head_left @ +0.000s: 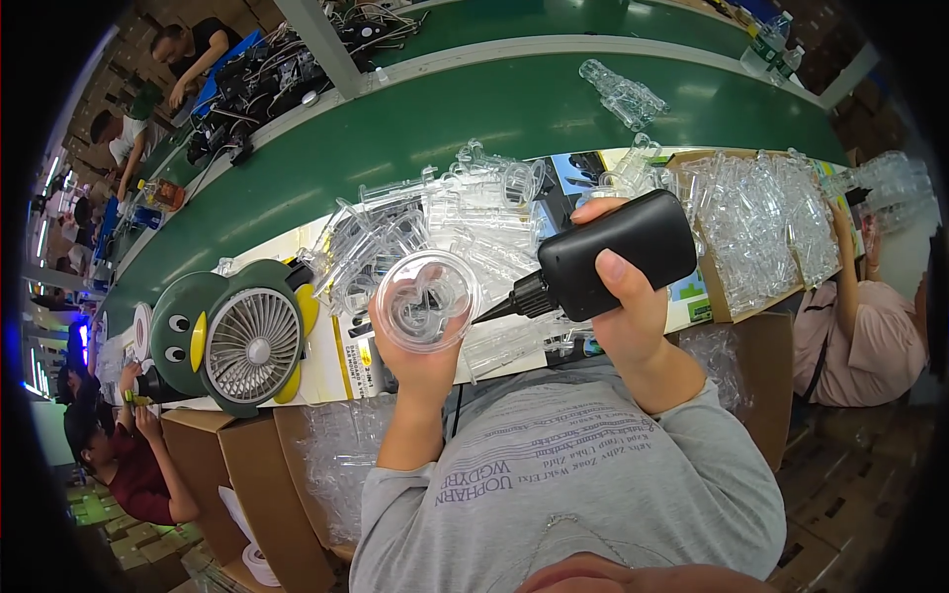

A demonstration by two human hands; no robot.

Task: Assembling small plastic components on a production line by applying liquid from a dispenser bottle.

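Note:
My left hand (423, 371) is closed around a clear round plastic piece (429, 267), its circular rim turned up toward me. In my right hand (635, 311) lies a black squeeze bottle (618, 247), tilted so its narrow pointed nozzle aims left. The nozzle tip is at the right rim of the round piece; whether it touches cannot be told. Just beyond both hands, a heap of clear plastic parts (474, 203) covers the table.
A green penguin-shaped fan (178, 331) stands left of my hands. At the right, a cardboard box (727, 296) holds many clear parts. More clear pieces (623, 94) lie on the green belt (474, 109). Boxes flank my lap, and co-workers sit at both sides.

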